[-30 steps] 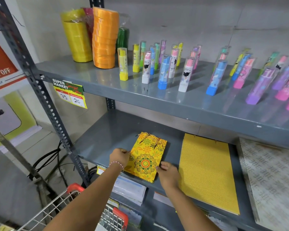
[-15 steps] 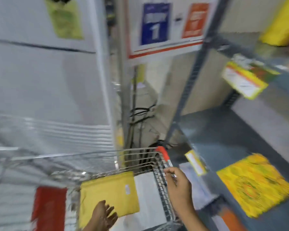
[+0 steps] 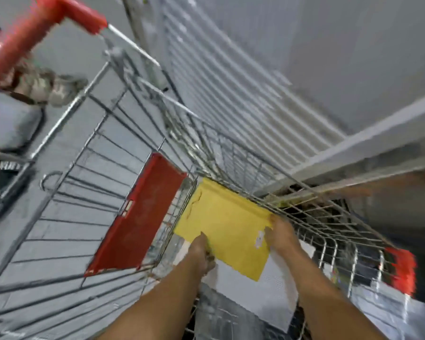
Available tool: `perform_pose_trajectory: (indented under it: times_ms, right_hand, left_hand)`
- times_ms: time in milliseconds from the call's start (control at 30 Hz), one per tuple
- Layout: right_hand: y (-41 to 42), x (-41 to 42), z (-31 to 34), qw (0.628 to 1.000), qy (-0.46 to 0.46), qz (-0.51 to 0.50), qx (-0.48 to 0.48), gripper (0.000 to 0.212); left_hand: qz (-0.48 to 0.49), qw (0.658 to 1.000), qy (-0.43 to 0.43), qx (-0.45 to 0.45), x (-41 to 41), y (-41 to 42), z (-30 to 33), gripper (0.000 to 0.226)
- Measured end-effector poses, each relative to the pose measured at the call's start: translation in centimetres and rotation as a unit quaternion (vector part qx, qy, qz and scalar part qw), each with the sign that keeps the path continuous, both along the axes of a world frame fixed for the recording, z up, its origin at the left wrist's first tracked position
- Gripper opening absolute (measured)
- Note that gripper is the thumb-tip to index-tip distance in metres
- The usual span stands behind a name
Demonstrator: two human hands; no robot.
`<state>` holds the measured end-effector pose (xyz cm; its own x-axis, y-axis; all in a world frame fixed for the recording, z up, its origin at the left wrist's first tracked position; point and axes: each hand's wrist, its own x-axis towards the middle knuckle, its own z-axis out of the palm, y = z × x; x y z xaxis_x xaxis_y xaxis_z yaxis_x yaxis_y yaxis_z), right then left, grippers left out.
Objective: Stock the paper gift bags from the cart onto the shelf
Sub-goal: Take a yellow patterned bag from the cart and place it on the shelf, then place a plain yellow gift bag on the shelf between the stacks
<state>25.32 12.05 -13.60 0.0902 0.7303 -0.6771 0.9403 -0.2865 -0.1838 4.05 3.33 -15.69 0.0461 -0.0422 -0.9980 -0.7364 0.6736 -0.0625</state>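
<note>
Your two bare hands are down inside the silver wire shopping cart [image 3: 231, 153], both on the same flat yellow paper gift bag [image 3: 227, 224]. Your left hand [image 3: 203, 253] grips the bag's near left edge, with the thumb lying on top of the paper and the fingers tucked out of sight beneath it. Your right hand [image 3: 280, 235] clasps the bag's right edge, beside a small pale sticker [image 3: 260, 239] on the paper. The bag lies roughly flat and sits in the cart's main basket, against the wire wall next to the red plastic child-seat flap [image 3: 138, 214]. Under the bag lies a flat white paper sheet or bag [image 3: 275, 298]; blur keeps you from telling which it is. The red cart handle [image 3: 32, 33] runs across the upper left corner, and a red corner bumper [image 3: 402, 271] shows at the right rim. Beyond the cart stands a ribbed grey wall panel [image 3: 243, 77]. The whole view is blurred.
</note>
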Motion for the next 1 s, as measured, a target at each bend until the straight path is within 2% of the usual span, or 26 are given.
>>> perform_pose_trajectory:
  times_ms: [100, 167, 233, 300, 367, 400, 433, 500, 567, 633, 700, 733, 800, 867, 933, 1000]
  right_hand:
    - [0.6, -0.4, -0.9, 0.994, -0.05, 0.098, -0.003, 0.051]
    - [0.4, -0.6, -1.3, 0.987, -0.078, 0.137, 0.014, 0.059]
    - [-0.5, -1.3, -1.1, 0.985, -0.086, 0.149, 0.001, 0.079]
    - [-1.7, -2.8, -0.3, 0.987, -0.008, 0.118, -0.105, 0.111]
    - [-3.7, -5.1, 0.9, 0.965, 0.049, 0.165, -0.196, 0.132]
    - [-5.0, -6.2, 2.1, 0.956, 0.039, 0.213, -0.197, 0.131]
    - [-6.0, -7.0, 3.3, 0.952, 0.022, 0.257, -0.164, 0.122]
    - [-7.2, -8.2, 5.4, 0.947, -0.022, 0.318, -0.049, 0.091]
    - [-7.3, -8.3, 8.2, 0.942, -0.038, 0.328, 0.064, 0.071]
    - [-6.9, -7.0, 12.4, 0.952, -0.009, 0.267, 0.151, 0.067]
    - [-6.8, -5.4, 16.9, 0.966, 0.032, 0.193, 0.171, 0.067]
    - [-7.1, -4.3, 19.8, 0.97, 0.062, 0.15, 0.18, 0.065]
    - [-9.0, -2.0, 26.0, 0.962, 0.136, 0.047, 0.232, 0.055]
    - [-11.8, -0.5, 31.8, 0.921, 0.227, -0.075, 0.307, 0.048]
    - [-16.7, 1.2, 38.5, 0.845, 0.307, -0.224, 0.376, 0.036]
    - [-22.0, 2.1, 44.4, 0.766, 0.36, -0.314, 0.431, 0.025]
  left_hand:
    - [-0.028, 0.999, 0.039, -0.008, -0.9, -0.3, -2.1, 0.041]
    - [-0.037, 0.997, 0.061, 0.008, -1.2, -2.0, -4.8, 0.04]
    - [-0.04, 0.997, 0.061, 0.032, -1.1, -3.2, -7.0, 0.038]
    - [-0.043, 0.995, 0.054, 0.074, -0.9, -3.5, -5.8, 0.045]
    - [-0.059, 0.99, 0.07, 0.104, -1.2, -3.7, -4.4, 0.051]
    - [-0.083, 0.987, 0.076, 0.118, -1.4, -3.5, -3.0, 0.054]
    - [-0.115, 0.981, 0.09, 0.125, -1.4, -2.6, -0.4, 0.055]
    - [-0.131, 0.975, 0.104, 0.149, -1.6, -1.2, 3.8, 0.054]
    - [-0.109, 0.968, 0.117, 0.195, -1.4, 0.3, 8.4, 0.042]
    - [-0.078, 0.961, 0.11, 0.243, -1.7, 1.0, 12.5, 0.055]
    - [-0.063, 0.95, 0.104, 0.287, -3.2, 0.7, 15.9, 0.062]
    - [-0.067, 0.946, 0.085, 0.306, -3.8, 0.2, 17.4, 0.058]
    - [-0.121, 0.922, 0.104, 0.352, -4.6, -0.6, 20.9, 0.039]
    - [-0.192, 0.877, 0.146, 0.416, -4.6, -2.0, 23.7, 0.022]
    - [-0.244, 0.835, 0.102, 0.482, -3.2, -3.2, 29.1, 0.017]
    - [-0.296, 0.78, 0.035, 0.55, -0.6, -4.6, 34.9, 0.027]
